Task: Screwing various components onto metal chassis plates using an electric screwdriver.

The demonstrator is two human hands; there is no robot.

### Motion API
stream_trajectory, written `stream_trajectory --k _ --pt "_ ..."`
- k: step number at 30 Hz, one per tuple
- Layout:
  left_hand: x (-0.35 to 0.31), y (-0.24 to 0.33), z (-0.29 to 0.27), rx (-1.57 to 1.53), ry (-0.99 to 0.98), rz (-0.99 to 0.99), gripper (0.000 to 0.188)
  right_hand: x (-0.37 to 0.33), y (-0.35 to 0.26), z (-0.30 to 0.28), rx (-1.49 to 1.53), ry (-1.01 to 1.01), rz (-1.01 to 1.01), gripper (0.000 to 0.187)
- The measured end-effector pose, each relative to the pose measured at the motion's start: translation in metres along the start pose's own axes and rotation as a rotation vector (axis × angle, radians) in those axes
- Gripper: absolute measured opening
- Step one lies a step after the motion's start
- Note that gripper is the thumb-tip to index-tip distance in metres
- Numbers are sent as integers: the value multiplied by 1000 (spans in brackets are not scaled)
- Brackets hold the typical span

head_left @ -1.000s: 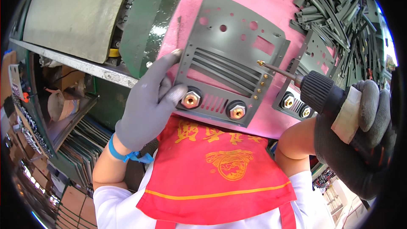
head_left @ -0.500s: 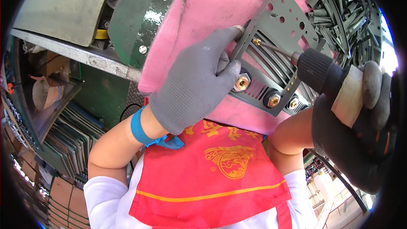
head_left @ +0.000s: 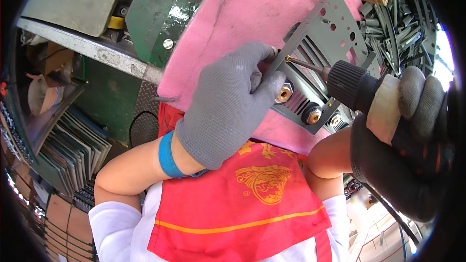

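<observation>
With our left hand (head_left: pixel 228 102) we pinched the grey panel (head_left: pixel 324 43), its flange (head_left: pixel 292 41) slanting away rightward, while our right hand (head_left: pixel 386 162) gripped a screwdriver (head_left: pixel 347 81) whose bit (head_left: pixel 307 66) pointed leftward at a brass screw (head_left: pixel 288 58) near the left fingertips (head_left: pixel 278 78).

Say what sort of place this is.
Probably a factory or assembly workshop: a power driver held to a screw at a grey metal panel, and a heap of grey metal parts nearby.
</observation>
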State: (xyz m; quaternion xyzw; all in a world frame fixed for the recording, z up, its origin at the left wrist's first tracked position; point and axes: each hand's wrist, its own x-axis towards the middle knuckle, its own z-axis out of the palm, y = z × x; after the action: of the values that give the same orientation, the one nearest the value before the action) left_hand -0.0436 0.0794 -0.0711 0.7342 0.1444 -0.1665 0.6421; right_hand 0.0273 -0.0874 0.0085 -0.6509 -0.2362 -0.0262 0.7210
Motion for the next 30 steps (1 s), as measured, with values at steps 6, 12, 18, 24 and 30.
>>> stream_trajectory --k 6,12,18,24,30 --pt "5 0 -5 -170 -92 -149 26 10 1 4 -105 -129 76 24" --pt "4 -7 -1 -132 -33 -37 24 6 -7 11 -24 -67 199 29" --pt "1 -3 -9 -140 -111 -15 31 6 -8 13 158 -159 298 32" --pt "23 12 -39 -460 -188 -140 34 7 -10 18 395 55 -146 25" --pt "41 -2 -29 -788 -401 -212 40 9 -9 29 438 423 -234 24"
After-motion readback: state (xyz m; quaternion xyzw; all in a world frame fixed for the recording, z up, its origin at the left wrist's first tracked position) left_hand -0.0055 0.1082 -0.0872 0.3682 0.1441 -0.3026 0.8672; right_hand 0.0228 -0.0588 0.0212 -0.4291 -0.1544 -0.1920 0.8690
